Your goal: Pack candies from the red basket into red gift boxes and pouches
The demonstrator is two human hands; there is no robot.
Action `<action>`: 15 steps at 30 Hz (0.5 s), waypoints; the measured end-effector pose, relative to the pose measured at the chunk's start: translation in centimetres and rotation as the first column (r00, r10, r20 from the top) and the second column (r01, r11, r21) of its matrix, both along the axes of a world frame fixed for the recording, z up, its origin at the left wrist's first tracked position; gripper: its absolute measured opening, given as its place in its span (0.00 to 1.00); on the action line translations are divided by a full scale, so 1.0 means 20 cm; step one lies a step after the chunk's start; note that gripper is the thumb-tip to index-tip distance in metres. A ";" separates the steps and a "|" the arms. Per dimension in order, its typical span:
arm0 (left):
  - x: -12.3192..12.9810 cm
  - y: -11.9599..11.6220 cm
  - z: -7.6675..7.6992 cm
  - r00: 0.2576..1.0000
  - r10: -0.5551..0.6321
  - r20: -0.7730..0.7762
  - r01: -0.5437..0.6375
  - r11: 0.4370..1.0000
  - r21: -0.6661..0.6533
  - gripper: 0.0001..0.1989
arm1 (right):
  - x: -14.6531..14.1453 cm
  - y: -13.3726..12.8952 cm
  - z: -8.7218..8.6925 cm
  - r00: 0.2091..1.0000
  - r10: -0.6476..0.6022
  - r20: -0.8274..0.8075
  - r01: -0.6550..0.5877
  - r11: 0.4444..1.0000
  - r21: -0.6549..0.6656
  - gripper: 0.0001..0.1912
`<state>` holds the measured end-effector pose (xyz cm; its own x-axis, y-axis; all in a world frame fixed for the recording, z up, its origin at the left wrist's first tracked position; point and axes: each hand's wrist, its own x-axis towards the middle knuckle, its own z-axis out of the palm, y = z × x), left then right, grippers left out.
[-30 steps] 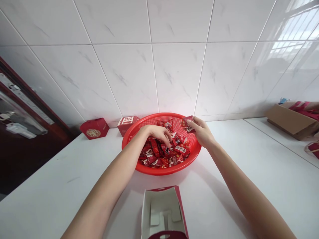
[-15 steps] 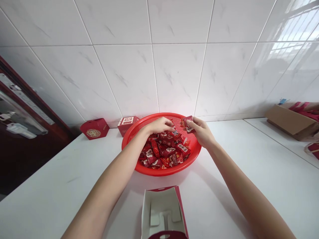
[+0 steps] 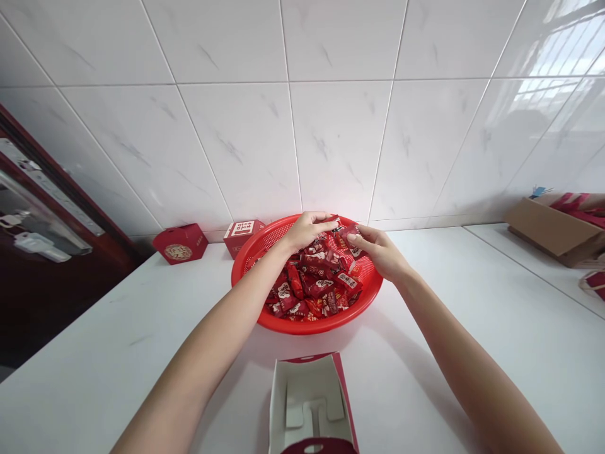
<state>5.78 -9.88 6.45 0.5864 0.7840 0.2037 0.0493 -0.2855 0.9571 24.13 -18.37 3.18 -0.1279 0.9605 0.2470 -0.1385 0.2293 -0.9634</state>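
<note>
Over the round perforated basket, left hand and right hand pinch glossy crinkled packets, each grip nearly closed

Small red packets lie heaped in a perforated red basket.

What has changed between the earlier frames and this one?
The left hand has lifted from the pile of packets in the red basket toward the far rim and closer to the right hand; it now seems to pinch a small packet. The right hand keeps its dark-red packet, slightly farther left. The basket and the open box stayed put.
</note>
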 end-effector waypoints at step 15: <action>0.08 0.00 -0.04 0.968 0.213 0.135 -0.190 0.968 -0.166 0.22 | 0.00 0.01 -0.02 1.000 -0.012 0.000 0.013 0.998 0.059 0.17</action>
<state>7.37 -9.97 5.59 0.3851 0.9109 0.1482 -0.0567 -0.1370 0.9890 24.20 -18.17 2.88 -0.1159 0.9458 0.3032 -0.1354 0.2874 -0.9482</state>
